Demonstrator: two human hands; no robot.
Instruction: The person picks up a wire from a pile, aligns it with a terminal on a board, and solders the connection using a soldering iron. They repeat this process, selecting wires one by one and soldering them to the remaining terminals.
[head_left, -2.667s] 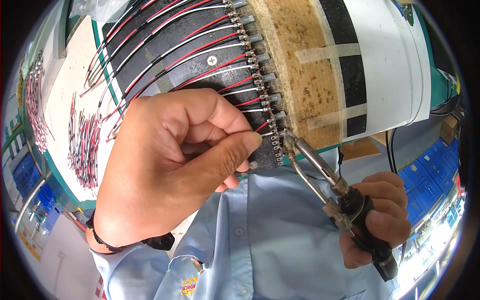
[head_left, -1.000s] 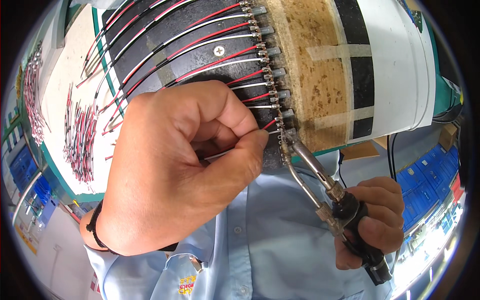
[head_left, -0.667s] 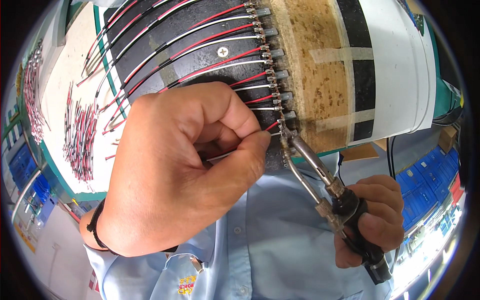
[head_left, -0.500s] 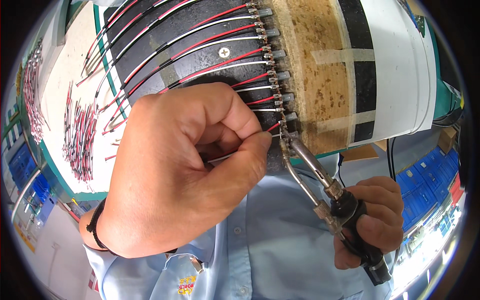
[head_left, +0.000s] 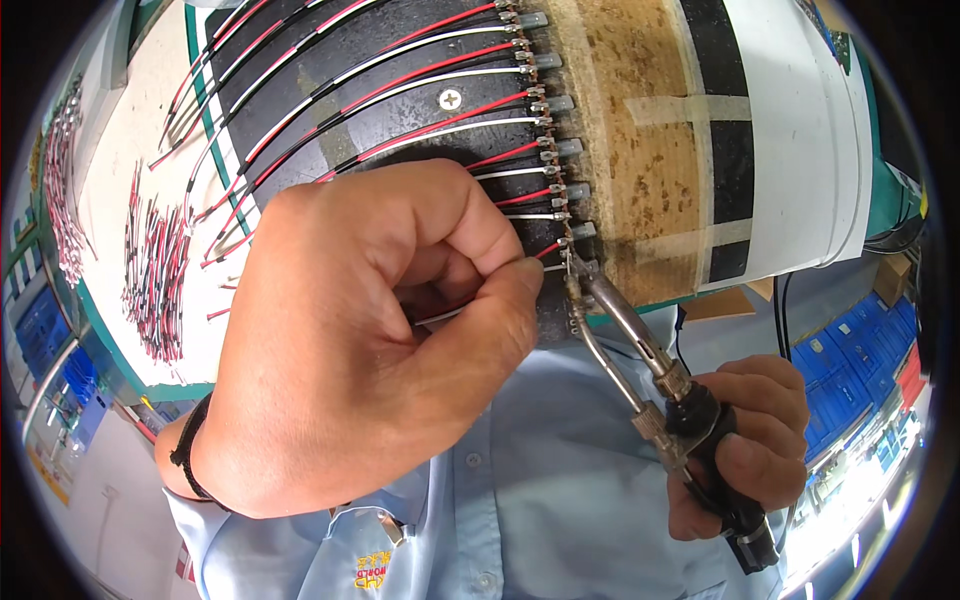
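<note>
My left hand (head_left: 370, 340) is closed, thumb and forefinger pinching a red wire (head_left: 548, 250) beside a white one near the end of a terminal row. In my right hand (head_left: 755, 440) is a soldering iron (head_left: 630, 325) with a black handle, its fingers wrapped round it. A thin bent metal tube (head_left: 608, 366) runs alongside the iron's barrel. Both the iron's tip and the tube's end meet the row at the lowest small metal terminal (head_left: 581, 232); exact contact there is too small to make out. Further red and white wires (head_left: 440, 90) lead to the terminals above.
The terminals sit along the seam between a black board (head_left: 400, 130) and a brown, stained board (head_left: 640, 150). A bundle of loose red, black and white wires (head_left: 155, 280) lies on the pale table at left, with another bundle (head_left: 65, 200) beyond. Blue bins (head_left: 860, 350) stand at right.
The bent tube's end has shifted slightly right and down, and the iron a little with it. My left hand keeps its pinch at almost the same place.
</note>
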